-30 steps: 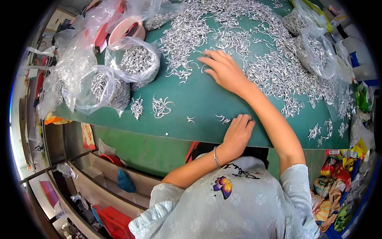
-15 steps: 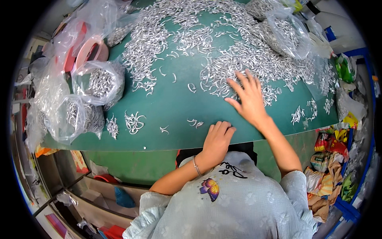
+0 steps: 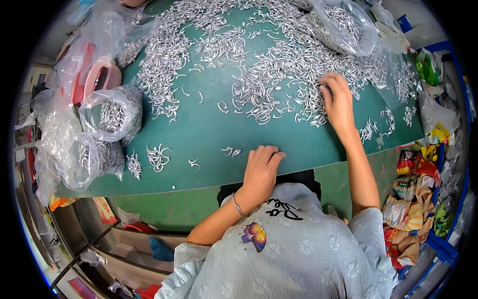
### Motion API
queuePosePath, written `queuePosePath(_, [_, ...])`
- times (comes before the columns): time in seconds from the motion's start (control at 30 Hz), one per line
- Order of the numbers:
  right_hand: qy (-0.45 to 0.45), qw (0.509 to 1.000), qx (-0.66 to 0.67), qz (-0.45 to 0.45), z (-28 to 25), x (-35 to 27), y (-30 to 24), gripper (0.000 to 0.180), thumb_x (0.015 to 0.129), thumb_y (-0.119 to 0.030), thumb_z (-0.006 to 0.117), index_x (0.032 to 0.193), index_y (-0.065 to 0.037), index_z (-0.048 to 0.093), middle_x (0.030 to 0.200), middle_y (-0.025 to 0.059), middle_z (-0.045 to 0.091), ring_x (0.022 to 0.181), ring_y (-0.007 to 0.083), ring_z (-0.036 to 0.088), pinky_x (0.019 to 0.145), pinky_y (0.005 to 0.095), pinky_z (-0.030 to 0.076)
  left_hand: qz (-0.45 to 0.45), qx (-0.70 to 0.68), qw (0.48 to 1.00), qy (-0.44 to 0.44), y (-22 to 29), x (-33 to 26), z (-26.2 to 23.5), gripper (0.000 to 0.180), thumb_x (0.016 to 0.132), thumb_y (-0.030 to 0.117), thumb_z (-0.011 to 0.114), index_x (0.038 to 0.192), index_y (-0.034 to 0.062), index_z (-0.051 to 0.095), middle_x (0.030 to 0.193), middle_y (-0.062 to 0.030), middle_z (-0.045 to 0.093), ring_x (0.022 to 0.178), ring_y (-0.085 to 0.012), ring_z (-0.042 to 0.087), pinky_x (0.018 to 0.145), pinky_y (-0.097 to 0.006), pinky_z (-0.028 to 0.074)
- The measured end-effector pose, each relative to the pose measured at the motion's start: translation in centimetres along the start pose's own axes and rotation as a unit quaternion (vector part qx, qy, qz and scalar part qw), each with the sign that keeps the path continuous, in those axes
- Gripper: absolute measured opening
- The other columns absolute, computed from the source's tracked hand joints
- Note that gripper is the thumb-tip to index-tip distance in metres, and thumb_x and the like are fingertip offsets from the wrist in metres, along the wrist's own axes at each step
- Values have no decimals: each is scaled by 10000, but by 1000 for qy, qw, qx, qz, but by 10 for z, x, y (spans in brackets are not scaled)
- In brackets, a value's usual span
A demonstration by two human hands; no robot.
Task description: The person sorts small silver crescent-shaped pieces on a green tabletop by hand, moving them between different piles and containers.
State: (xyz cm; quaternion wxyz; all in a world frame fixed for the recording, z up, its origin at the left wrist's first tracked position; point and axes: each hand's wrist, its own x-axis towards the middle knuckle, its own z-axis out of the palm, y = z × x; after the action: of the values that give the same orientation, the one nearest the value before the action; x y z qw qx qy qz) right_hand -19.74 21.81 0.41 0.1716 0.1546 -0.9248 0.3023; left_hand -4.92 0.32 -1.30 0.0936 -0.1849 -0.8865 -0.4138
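Many small curved silvery metal pieces [image 3: 259, 92] lie in a broad loose heap across the green tabletop [image 3: 199, 134]. At the right side of the heap my right hand [image 3: 339, 102] rests among them, fingers bent down and drawn toward the thumb. What is between those fingertips is too small to make out. My left hand [image 3: 261, 168] lies at the table's near edge with fingers curled under, so anything inside is hidden. A few pieces [image 3: 231, 151] lie just left of it.
Clear plastic bags of metal pieces stand at the left [image 3: 117, 112] and far right [image 3: 346, 30]. A pink tape-like ring [image 3: 107, 77] sits behind the left bags. Small separate piles [image 3: 158, 157] lie near the front edge. Shelving with packets [image 3: 408, 199] flanks the right.
My right hand has moved right across the heap, and its spread fingers have bent inward. My left hand stays curled by the edge. The view has shifted slightly.
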Motion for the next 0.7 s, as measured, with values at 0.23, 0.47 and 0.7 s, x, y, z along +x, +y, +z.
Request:
queuePosePath(0.23, [-66,985,-86,-135,34,-25,-56,192,775,-78,723,947,-61,640,1123,65,596,1078,290,523,922,407,367,-7,8,1000,-14,1,3,3,213,789,-14,646,996,34,638,992,-94,578,854,-270,536,737,-371,394])
queuePosePath(0.47, [-68,993,-72,-66,14,-44,-51,113,785,-70,711,873,-76,640,906,31,592,892,232,529,799,394,362,-70,27,997,11,5,1,-5,194,802,7,684,986,36,628,1010,-96,561,872,-276,524,751,-382,399])
queuePosePath(0.7, [-124,989,17,-83,5,-59,-75,76,805,-90,697,863,-66,653,862,37,585,858,226,533,784,376,364,-60,13,998,11,5,0,-4,158,805,14,684,952,32,628,965,-91,566,863,-279,529,732,-376,393])
